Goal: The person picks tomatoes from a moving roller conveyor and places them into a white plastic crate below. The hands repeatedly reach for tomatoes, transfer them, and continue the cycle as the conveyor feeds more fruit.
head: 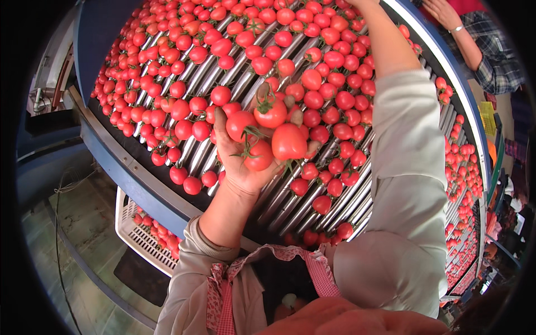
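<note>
My left hand is palm up over the roller conveyor, fingers curled around several red tomatoes with green stems. The fingertips look darkened. Under and around it, many loose small tomatoes lie on shiny metal rollers. My right arm reaches forward across the conveyor. Only the base of my right hand shows at the top edge; its fingers are cut off, so what they touch is hidden.
A blue metal side rail borders the conveyor on the left. Below it sits a white plastic crate holding tomatoes. At the right, past a pale curved rail, stands a person in a plaid sleeve. More tomatoes cover the rollers there.
</note>
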Motion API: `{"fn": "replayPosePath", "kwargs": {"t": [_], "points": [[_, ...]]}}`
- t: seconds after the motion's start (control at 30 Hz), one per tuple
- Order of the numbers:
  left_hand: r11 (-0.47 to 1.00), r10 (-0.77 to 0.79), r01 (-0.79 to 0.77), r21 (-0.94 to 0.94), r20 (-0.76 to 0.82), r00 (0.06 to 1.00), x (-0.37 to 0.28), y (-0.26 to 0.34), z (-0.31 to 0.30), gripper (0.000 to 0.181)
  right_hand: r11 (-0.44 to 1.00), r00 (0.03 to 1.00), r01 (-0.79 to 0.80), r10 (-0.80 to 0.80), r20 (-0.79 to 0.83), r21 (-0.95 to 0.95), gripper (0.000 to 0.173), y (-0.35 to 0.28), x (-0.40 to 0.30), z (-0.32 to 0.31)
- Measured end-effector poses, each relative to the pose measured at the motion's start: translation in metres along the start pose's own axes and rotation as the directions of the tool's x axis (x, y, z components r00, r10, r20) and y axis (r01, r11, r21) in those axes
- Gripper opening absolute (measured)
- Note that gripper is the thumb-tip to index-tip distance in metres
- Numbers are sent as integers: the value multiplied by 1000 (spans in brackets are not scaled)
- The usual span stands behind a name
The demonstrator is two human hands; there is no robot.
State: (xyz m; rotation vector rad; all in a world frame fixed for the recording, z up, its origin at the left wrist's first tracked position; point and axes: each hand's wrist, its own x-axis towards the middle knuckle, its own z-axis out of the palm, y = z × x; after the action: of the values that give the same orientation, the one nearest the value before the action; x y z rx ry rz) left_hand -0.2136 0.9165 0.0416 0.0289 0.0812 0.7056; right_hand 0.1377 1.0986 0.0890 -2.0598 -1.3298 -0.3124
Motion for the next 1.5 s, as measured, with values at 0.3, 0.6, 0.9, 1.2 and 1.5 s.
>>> {"fn": "replayPosePath", "kwargs": {"t": [0.3,0.6,0.9,1.2,1.5], "points": [[1000,-16,18,-13,87,996,7,4,11,70,-430,911,-242,208,356,870,24,69,-118,-108],[999,-42,39,24,116,992,8,18,13,73,866,770,-359,63,635,348,43,90,-165,-120],[999,-46,47,1,187,981,4,31,21,72,833,704,-409,28,709,373,47,81,-195,-104],[999,-40,44,-17,165,985,2,39,32,73,-48,846,-509,156,510,859,48,95,-257,-117],[999,-36,41,-33,145,989,3,46,35,78,-642,969,-220,-56,241,735,67,49,-272,-175]]}}
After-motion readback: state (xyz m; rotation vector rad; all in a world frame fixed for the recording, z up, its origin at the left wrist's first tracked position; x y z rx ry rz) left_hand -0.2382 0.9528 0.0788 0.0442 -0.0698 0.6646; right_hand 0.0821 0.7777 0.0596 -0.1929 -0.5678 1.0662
